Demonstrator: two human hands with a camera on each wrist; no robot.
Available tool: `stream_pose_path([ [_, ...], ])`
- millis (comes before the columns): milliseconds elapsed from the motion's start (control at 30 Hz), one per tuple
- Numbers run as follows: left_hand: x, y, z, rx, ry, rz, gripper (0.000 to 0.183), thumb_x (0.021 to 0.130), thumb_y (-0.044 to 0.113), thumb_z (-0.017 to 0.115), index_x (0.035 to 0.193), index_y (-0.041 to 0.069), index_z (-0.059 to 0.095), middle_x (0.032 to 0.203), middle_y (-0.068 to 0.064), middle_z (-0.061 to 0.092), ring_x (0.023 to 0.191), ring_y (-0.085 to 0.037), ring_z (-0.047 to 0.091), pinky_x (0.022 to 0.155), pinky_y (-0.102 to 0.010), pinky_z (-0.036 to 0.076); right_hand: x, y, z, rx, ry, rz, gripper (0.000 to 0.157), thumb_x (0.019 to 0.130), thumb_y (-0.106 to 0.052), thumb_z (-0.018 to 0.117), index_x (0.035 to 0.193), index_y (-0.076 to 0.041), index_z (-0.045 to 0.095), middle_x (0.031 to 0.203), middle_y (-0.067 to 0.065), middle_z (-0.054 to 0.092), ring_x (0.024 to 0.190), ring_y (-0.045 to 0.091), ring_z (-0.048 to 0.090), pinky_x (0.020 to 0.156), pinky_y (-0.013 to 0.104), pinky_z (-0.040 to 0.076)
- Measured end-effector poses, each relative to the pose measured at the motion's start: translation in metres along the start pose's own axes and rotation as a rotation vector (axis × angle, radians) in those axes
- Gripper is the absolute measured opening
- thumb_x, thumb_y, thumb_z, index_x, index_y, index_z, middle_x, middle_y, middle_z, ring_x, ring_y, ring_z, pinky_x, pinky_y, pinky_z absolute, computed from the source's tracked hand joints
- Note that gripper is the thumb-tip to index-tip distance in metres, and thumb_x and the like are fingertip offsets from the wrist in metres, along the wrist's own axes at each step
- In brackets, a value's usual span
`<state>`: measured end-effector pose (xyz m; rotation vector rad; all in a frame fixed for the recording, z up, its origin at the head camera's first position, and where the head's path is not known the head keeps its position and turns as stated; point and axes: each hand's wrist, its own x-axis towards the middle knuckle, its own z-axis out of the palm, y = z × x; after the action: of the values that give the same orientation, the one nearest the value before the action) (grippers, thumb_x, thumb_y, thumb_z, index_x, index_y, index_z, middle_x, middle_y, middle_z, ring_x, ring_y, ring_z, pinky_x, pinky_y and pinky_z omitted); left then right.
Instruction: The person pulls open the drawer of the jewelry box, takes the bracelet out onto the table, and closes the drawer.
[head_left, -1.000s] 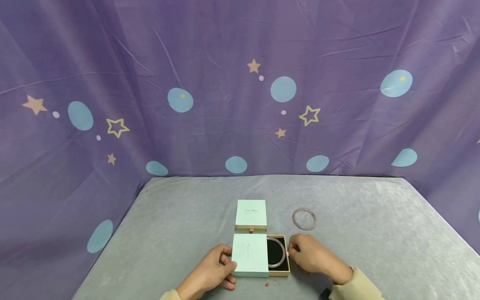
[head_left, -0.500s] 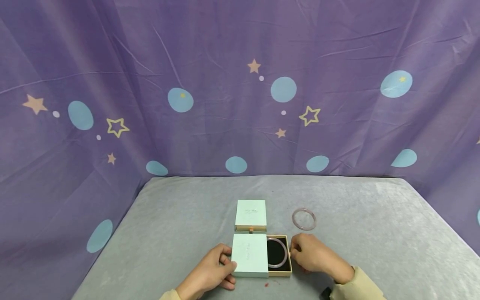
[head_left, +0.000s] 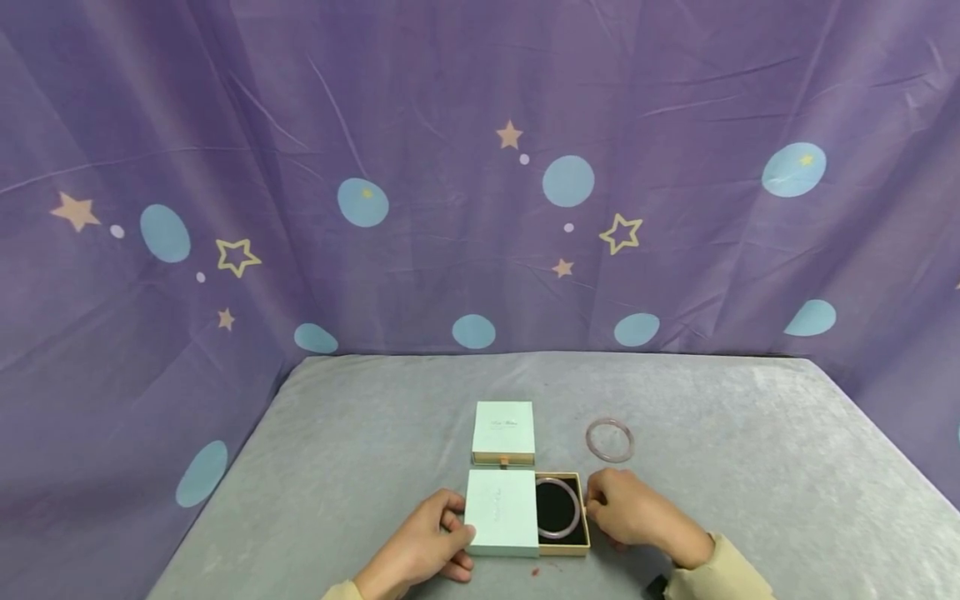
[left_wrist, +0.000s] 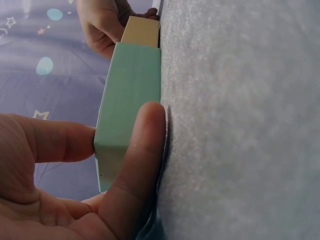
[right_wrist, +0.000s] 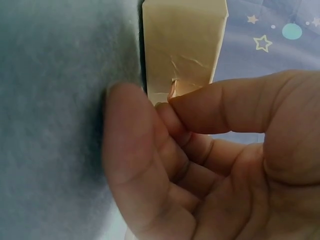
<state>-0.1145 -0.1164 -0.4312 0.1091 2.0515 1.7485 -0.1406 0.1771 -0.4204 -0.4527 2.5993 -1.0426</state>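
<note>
A mint-green drawer box sleeve (head_left: 501, 510) lies on the grey cloth, its tan drawer (head_left: 564, 550) pulled partway out to the right. Inside, on black lining, sits a pale pinkish bangle (head_left: 576, 508), its left edge hidden under the sleeve. My left hand (head_left: 427, 537) grips the sleeve's left end, thumb on top and a finger along the near side, as the left wrist view shows. With thumb and finger, my right hand (head_left: 633, 512) pinches a small orange ribbon pull tab (right_wrist: 173, 90) on the drawer's end.
Behind the sleeve stands a second mint-green box (head_left: 503, 427), closed, with an orange tab facing me. A second bangle (head_left: 610, 440) lies on the cloth (head_left: 750, 450) to its right. A purple patterned curtain (head_left: 420, 275) rises behind the table.
The drawer has slid a little farther right out of the sleeve, carrying the bangle with it. My right hand moved right along with it; the left hand stayed on the sleeve.
</note>
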Motion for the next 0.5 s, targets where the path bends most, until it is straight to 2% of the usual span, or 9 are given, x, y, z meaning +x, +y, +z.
stream_pose_path([
  [267, 0.0006, 0.0000, 0.0001, -0.002, 0.000, -0.002, 0.039, 0.089, 0.000, 0.059, 0.120, -0.012, 0.039, 0.084, -0.013, 0.050, 0.059, -0.021, 0.063, 0.055, -0.038, 0.059, -0.0016, 0.0000, -0.0017, 0.001, 0.005, 0.015, 0.021, 0.082, 0.000, 0.053, 0.065, -0.010, 0.053, 0.046, -0.002, 0.050, 0.036, 0.010, 0.050, 0.037, 0.028, 0.042],
  [500, 0.0011, -0.0002, -0.0002, 0.013, 0.000, -0.013, 0.038, 0.090, 0.001, 0.059, 0.120, -0.012, 0.039, 0.085, -0.014, 0.050, 0.058, -0.022, 0.063, 0.056, -0.039, 0.059, -0.0013, 0.0000, -0.0042, 0.010, -0.028, 0.044, 0.020, 0.085, -0.001, 0.053, 0.067, -0.010, 0.055, 0.049, 0.001, 0.052, 0.038, 0.011, 0.051, 0.038, 0.026, 0.041],
])
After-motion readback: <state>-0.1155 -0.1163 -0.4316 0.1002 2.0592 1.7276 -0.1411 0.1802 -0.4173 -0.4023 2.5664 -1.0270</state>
